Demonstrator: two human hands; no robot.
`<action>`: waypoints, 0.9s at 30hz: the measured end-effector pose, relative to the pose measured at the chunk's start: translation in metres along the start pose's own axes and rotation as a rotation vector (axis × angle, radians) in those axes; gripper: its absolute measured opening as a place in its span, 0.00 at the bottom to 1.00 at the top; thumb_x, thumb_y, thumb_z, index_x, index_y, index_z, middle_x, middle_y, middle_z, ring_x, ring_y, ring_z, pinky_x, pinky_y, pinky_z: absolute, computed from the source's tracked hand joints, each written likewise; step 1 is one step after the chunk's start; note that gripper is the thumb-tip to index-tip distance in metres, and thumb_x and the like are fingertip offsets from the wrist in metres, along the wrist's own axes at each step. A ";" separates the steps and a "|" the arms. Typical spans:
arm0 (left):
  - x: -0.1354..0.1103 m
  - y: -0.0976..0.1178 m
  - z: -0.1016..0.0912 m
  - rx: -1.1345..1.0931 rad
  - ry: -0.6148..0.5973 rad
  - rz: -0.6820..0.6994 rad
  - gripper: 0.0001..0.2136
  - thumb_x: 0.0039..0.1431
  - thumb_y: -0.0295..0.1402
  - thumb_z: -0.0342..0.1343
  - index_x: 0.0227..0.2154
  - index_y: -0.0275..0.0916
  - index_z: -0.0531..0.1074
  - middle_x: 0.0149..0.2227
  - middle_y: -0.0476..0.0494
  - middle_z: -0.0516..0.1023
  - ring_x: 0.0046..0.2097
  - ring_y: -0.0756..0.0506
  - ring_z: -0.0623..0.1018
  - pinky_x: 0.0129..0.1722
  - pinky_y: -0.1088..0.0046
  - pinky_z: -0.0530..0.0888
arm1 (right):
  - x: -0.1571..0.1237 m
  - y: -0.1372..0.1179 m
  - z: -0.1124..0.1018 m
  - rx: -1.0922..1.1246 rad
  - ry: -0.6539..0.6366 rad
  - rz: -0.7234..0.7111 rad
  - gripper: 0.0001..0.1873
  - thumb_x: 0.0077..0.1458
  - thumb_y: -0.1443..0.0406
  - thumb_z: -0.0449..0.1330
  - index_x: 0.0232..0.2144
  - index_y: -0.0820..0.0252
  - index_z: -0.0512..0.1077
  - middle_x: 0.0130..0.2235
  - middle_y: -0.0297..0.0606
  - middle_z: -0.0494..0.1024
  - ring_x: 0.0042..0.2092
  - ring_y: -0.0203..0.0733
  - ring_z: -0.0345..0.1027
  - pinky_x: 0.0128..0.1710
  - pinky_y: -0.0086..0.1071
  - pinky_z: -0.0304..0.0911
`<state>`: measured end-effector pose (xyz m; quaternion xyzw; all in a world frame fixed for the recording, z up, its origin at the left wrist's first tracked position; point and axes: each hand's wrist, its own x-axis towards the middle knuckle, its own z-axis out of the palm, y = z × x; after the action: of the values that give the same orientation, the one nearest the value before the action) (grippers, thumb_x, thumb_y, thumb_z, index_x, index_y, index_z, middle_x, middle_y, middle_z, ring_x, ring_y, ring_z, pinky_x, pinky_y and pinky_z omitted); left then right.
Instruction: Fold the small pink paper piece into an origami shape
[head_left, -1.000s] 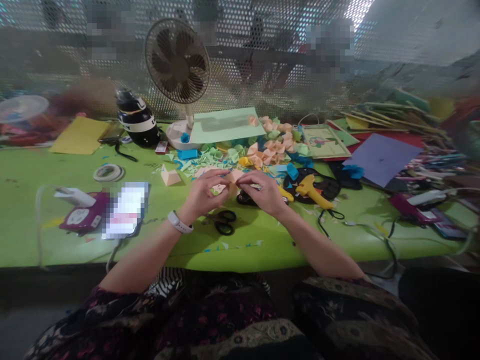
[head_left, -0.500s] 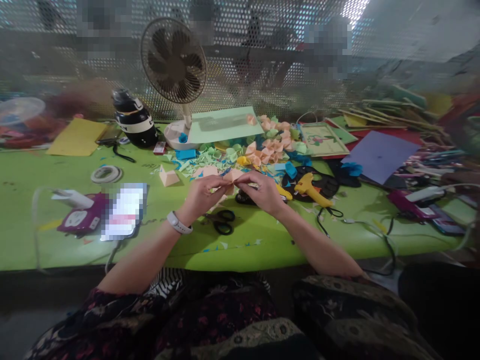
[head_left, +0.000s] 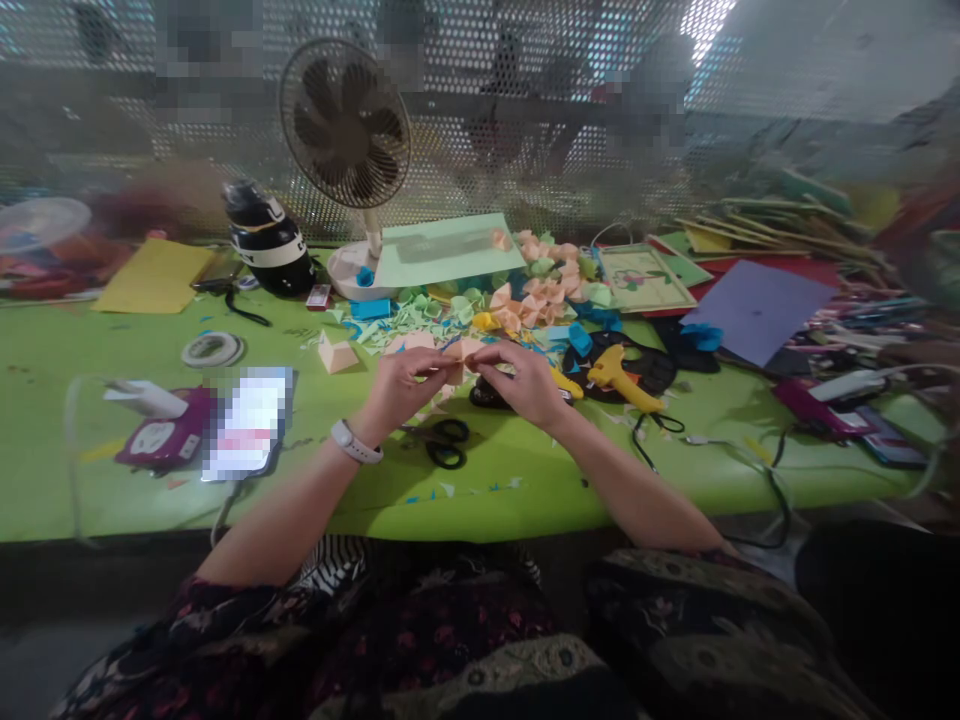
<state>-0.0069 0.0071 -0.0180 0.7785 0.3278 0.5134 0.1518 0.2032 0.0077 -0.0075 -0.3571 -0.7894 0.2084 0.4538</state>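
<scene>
Between my two hands is a small piece of peach paper [head_left: 459,352], partly covered by the fingers. My left hand [head_left: 401,388], with a white band on its wrist, pinches its left side. The fingertips of my right hand [head_left: 525,382] are closed on its right side. Black-handled scissors [head_left: 448,443] lie on the green table below the hands, their blades partly behind my left hand. A folded peach paper piece [head_left: 337,353] sits to the left. A yellow glue gun [head_left: 624,378] rests to the right on a black plate-like thing [head_left: 660,368].
Peach paper petals [head_left: 536,298] and green paper scraps [head_left: 416,325] are heaped beyond my hands. A fan [head_left: 349,130] and a black bottle [head_left: 270,245] stand behind. A phone [head_left: 251,425] and a tape roll [head_left: 214,349] lie left; a cable [head_left: 750,465] runs at right.
My fingers have shifted slightly on the peach paper, and its visible part looks turned a little. Everything else on the table stays in place.
</scene>
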 end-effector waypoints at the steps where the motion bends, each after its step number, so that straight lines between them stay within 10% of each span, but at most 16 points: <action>1: 0.000 -0.001 0.000 -0.004 0.004 -0.011 0.06 0.60 0.29 0.60 0.35 0.39 0.81 0.35 0.42 0.85 0.37 0.46 0.83 0.39 0.68 0.82 | 0.000 0.001 0.000 -0.015 0.007 -0.022 0.04 0.60 0.66 0.60 0.34 0.57 0.76 0.37 0.39 0.82 0.40 0.42 0.76 0.44 0.37 0.71; 27: 0.006 -0.001 -0.003 -0.357 -0.091 -0.307 0.16 0.53 0.40 0.66 0.41 0.34 0.80 0.38 0.36 0.84 0.36 0.45 0.83 0.36 0.70 0.82 | 0.007 0.018 -0.004 0.133 -0.057 0.067 0.08 0.59 0.60 0.60 0.33 0.56 0.76 0.39 0.39 0.81 0.41 0.42 0.76 0.45 0.39 0.73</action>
<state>-0.0089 0.0118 -0.0131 0.7025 0.3392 0.4984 0.3782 0.2113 0.0247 -0.0139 -0.3465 -0.7739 0.2855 0.4467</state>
